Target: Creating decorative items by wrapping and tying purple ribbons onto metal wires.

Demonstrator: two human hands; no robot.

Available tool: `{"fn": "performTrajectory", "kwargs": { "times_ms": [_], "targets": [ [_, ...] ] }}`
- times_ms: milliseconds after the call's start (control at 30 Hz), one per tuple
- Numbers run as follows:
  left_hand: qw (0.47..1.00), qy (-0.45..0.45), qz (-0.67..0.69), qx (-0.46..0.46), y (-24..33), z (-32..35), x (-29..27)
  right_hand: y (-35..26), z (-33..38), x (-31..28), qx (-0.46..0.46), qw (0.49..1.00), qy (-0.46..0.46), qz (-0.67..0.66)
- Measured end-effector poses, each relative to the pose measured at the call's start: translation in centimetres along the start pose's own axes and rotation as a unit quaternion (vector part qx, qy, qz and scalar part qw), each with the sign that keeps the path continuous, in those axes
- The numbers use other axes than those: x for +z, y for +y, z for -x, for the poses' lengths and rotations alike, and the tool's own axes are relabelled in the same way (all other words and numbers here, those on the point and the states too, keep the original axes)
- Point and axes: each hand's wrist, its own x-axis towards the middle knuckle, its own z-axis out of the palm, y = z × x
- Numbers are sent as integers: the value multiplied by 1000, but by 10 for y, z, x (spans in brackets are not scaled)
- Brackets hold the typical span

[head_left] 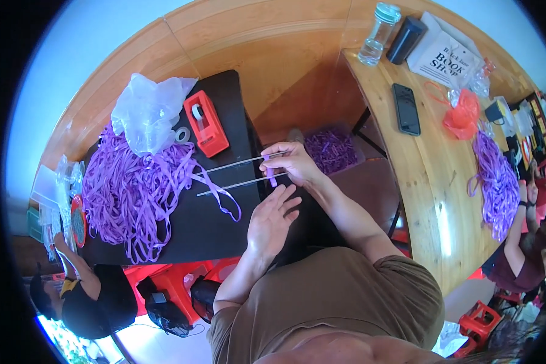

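Observation:
My right hand point(294, 165) is closed on two thin metal rods point(239, 182) that point left over the black table, roughly side by side. A short piece of purple ribbon point(269, 171) crosses the rods close to my right fingertips. Just below it, my left hand point(272, 219) is open, its fingers apart and palm partly turned up. The left fingertips are near the ribbon; whether they touch it I cannot tell. A large tangled heap of purple ribbon point(133, 200) lies to the left, with one loose loop reaching toward the rods.
The black table point(215, 233) also bears a red tape dispenser point(206, 124), a tape roll point(182, 134) and a clear plastic bag point(145, 112). A bin of purple pieces point(332, 150) stands below. On the wooden table point(415, 182) are a phone point(406, 109), bottle point(379, 35) and more ribbon point(496, 182). Other people sit nearby.

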Motion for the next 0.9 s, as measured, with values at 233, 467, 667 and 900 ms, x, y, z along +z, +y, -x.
{"fn": "performTrajectory", "kwargs": {
  "times_ms": [233,467,667,900],
  "targets": [
    [998,-34,-45,-20,9,11,3,-24,22,-32,-11,1000,26,12],
    [988,-91,-95,-80,12,18,12,-50,21,-128,-117,936,222,247],
    [948,-181,-260,-25,23,35,24,-36,-5,-183,-216,673,365,606],
    [806,-444,-366,139,64,71,18,-36,63,58,-452,643,-145,600]
  ]
}}
